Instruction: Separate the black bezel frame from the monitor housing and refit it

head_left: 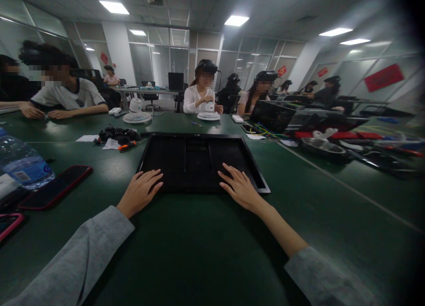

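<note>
A black monitor housing (pixel 169 182), a shallow rectangular shell with raised rims and a recessed middle, lies flat on the green table in front of me. My left hand (pixel 142 188) rests over its near left corner, fingers stretched out. Over the near right part lies my right hand (pixel 239 186), its fingers spread and palm down. Neither hand is wrapped round anything. Whether the palms press on the shell or only hover cannot be made out.
Left stand a water bottle (pixel 25 162) and a red-edged phone (pixel 58 186). Beyond the shell lie black parts (pixel 116 135) and an orange-handled tool (pixel 126 146). A metal pan (pixel 323 149) and cables sit right. Across the table, people work near white fans (pixel 137 117).
</note>
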`<state>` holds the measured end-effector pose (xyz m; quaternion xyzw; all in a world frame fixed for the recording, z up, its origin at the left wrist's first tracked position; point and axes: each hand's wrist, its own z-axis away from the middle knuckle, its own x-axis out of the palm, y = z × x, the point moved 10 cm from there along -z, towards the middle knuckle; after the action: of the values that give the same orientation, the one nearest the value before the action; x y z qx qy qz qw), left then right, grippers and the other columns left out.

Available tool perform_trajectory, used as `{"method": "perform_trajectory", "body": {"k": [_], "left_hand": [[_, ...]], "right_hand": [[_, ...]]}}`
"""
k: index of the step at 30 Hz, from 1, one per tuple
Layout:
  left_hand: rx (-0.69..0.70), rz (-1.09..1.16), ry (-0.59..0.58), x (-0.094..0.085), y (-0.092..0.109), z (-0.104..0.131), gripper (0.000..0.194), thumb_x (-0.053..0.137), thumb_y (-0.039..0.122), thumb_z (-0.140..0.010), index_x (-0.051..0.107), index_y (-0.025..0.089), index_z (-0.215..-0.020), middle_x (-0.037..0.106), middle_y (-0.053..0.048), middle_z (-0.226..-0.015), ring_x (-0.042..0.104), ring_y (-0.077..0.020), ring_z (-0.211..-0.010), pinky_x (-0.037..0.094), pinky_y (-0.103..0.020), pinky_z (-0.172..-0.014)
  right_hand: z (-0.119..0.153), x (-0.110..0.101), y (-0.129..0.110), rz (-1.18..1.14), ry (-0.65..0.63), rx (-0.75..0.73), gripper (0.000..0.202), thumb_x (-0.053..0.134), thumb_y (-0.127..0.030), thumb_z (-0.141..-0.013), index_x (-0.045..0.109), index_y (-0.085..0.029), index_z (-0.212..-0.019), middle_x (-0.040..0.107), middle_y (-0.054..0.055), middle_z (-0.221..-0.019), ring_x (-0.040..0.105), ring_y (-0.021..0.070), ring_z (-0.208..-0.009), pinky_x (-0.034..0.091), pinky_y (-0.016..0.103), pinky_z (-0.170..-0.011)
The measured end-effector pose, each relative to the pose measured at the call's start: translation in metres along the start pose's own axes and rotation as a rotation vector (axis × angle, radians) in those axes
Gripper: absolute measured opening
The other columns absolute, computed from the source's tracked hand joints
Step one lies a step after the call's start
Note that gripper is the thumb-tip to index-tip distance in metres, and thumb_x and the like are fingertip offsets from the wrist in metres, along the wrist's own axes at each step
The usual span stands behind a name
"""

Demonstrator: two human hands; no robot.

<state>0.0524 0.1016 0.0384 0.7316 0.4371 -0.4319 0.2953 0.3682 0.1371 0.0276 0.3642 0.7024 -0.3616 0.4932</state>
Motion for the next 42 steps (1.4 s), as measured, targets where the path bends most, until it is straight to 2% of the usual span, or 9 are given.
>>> {"method": "perform_trajectory", "body": {"k": [10,33,35,37,40,42], "left_hand": [[-0.002,0.002,0.012,0.0,-0.001,0.0,0.044,0.038,0.046,-0.101,0.058,0.025,-0.134,0.057,-0.007,-0.143,0.053,-0.0245,-0.131,0.037,-0.051,-0.11],[-0.006,-0.008,-0.017,0.003,-0.002,0.0,0.045,0.037,0.046,-0.101,0.056,0.024,-0.136,0.055,-0.007,-0.145,0.051,-0.0244,-0.133,0.035,-0.051,-0.111],[-0.002,-0.008,-0.005,0.002,-0.001,0.001,0.044,0.037,0.045,-0.101,0.056,0.025,-0.135,0.055,-0.007,-0.145,0.052,-0.0244,-0.132,0.034,-0.052,-0.111],[-0.005,-0.006,0.021,0.0,-0.002,0.001,0.044,0.038,0.044,-0.101,0.056,0.025,-0.136,0.056,-0.007,-0.144,0.052,-0.0247,-0.132,0.033,-0.052,-0.111],[-0.029,-0.01,0.072,-0.005,-0.004,0.001,0.042,0.039,0.042,-0.101,0.056,0.024,-0.136,0.057,-0.008,-0.143,0.053,-0.0256,-0.131,0.031,-0.053,-0.111],[-0.06,-0.013,0.115,-0.011,-0.007,0.001,0.041,0.04,0.04,-0.101,0.057,0.024,-0.134,0.059,-0.008,-0.141,0.053,-0.0265,-0.131,0.03,-0.053,-0.111]], "right_hand": [[-0.001,0.001,0.001,0.01,-0.018,0.013,0.06,0.024,-0.061,-0.098,0.044,-0.034,-0.147,0.017,-0.001,-0.165,0.019,0.0277,-0.15,0.02,0.063,-0.116],[0.0,-0.002,0.0,-0.038,0.058,-0.013,0.054,0.031,-0.055,-0.099,0.047,-0.033,-0.145,0.028,0.006,-0.16,0.029,0.03,-0.145,0.023,0.065,-0.114],[-0.001,-0.01,0.006,-0.077,0.119,-0.012,0.054,0.034,-0.053,-0.099,0.046,-0.031,-0.146,0.031,0.009,-0.158,0.034,0.0302,-0.143,0.031,0.062,-0.112],[0.0,-0.026,0.024,-0.102,0.249,0.041,0.055,0.036,-0.05,-0.098,0.043,-0.027,-0.148,0.035,0.013,-0.154,0.039,0.0306,-0.138,0.038,0.058,-0.108],[0.009,-0.051,0.065,-0.084,0.487,0.204,0.058,0.041,-0.045,-0.096,0.043,-0.018,-0.147,0.043,0.02,-0.143,0.042,0.033,-0.132,0.042,0.057,-0.104],[0.019,-0.058,0.097,-0.078,0.602,0.332,0.059,0.045,-0.041,-0.092,0.047,-0.01,-0.143,0.048,0.024,-0.133,0.044,0.0346,-0.129,0.041,0.057,-0.103]]}}
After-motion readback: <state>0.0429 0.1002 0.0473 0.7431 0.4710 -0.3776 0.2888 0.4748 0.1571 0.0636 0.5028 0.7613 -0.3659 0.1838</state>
